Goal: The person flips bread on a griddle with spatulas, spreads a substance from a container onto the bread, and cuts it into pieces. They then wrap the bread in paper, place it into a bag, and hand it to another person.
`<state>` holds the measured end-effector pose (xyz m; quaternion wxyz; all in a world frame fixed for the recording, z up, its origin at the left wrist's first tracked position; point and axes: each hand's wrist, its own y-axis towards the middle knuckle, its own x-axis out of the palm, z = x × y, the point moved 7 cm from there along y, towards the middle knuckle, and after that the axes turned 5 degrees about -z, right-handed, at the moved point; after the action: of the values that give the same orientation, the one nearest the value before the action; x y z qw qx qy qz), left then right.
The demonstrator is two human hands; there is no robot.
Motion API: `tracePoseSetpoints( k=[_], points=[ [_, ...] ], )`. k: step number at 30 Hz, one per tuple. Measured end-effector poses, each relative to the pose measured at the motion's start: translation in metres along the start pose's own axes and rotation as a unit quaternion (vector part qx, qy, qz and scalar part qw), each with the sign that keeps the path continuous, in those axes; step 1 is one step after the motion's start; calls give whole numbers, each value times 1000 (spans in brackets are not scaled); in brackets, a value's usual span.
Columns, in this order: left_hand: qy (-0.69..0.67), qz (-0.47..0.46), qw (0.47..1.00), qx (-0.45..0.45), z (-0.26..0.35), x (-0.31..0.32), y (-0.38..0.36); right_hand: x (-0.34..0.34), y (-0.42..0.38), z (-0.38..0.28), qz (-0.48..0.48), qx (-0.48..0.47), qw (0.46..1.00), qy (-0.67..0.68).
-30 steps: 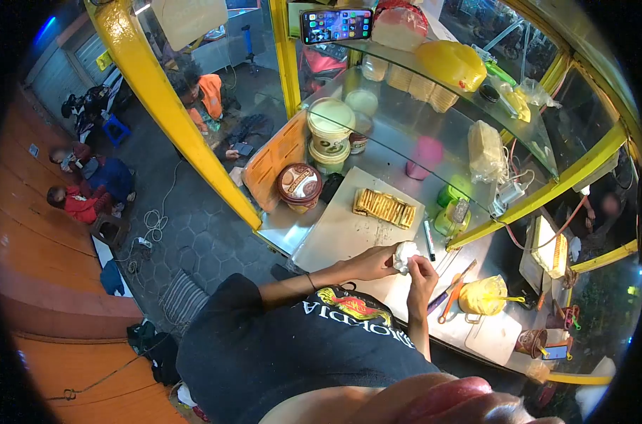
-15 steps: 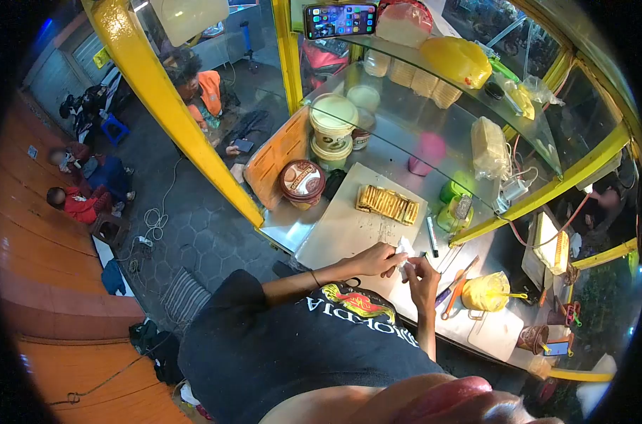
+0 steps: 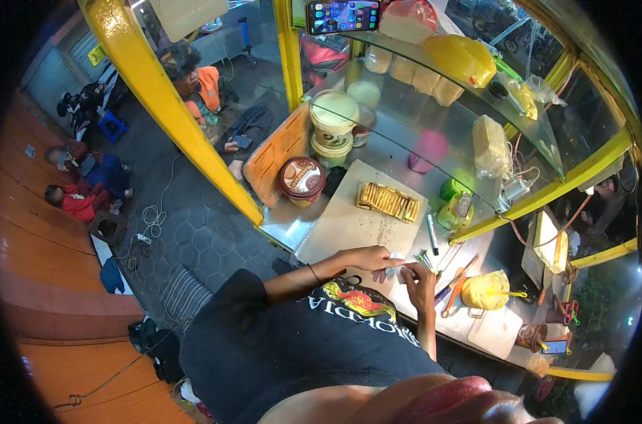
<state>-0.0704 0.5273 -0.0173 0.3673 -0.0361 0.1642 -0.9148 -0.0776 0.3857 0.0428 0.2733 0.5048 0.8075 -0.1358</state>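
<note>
Both hands meet over the front edge of the pale board (image 3: 349,219). Between my left hand (image 3: 372,260) and my right hand (image 3: 418,277) is a small white tissue-like piece (image 3: 396,266). My left fingers are closed around one side of it. My right fingers are bent and pinched at its other side; what they grip is too small to make out. Sliced, browned bread (image 3: 388,202) lies beyond my hands on the board. A marker (image 3: 432,234) lies to the right of the bread.
Tubs (image 3: 303,180) stand left of the board, below an orange panel (image 3: 275,152). Right are scissors (image 3: 454,295), a yellow tub (image 3: 485,290) and a green container (image 3: 455,212). A glass shelf (image 3: 405,85) hangs above. A person (image 3: 209,88) sits beyond the yellow post (image 3: 172,106).
The white piece has shifted down and left between my hands. My left hand has moved slightly left, with its fingers stretched further. My right hand has turned slightly and dropped a little.
</note>
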Motion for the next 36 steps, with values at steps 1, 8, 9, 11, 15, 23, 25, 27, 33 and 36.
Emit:
tracePoseSetpoints(
  k=[1, 8, 9, 11, 15, 23, 25, 27, 33, 36],
  points=[
    [31, -14, 999, -3, -3, 0, 0, 2, 0, 2, 0, 15, 1000, 17],
    [-36, -91, 994, 38, -19, 6, -2, 17, 3, 21, 33, 92, 979, 178],
    [-68, -101, 992, 29, -24, 7, -3, 18, 4, 28, 42, 69, 978, 193],
    [-98, -112, 989, 20, -33, 9, -2, 19, 7, 28, 50, 46, 976, 209],
    [-86, -95, 988, 88, -31, 12, 1, 20, 11, 8, 36, 30, 970, 238],
    [79, -30, 991, 102, -22, 13, 6, 24, 12, 19, 30, 91, 962, 258],
    [109, 2, 991, 76, -14, 8, 0, 21, 13, 28, 46, 81, 978, 187],
    [129, -13, 989, 71, -15, 6, -1, 24, 12, 31, 41, 73, 980, 182],
    [146, -47, 988, 12, -15, 1, -5, 35, 10, 33, -9, 83, 953, 291],
    [84, -38, 995, 34, -14, 6, -7, 45, 9, 39, -75, 102, 941, 315]
  ],
)
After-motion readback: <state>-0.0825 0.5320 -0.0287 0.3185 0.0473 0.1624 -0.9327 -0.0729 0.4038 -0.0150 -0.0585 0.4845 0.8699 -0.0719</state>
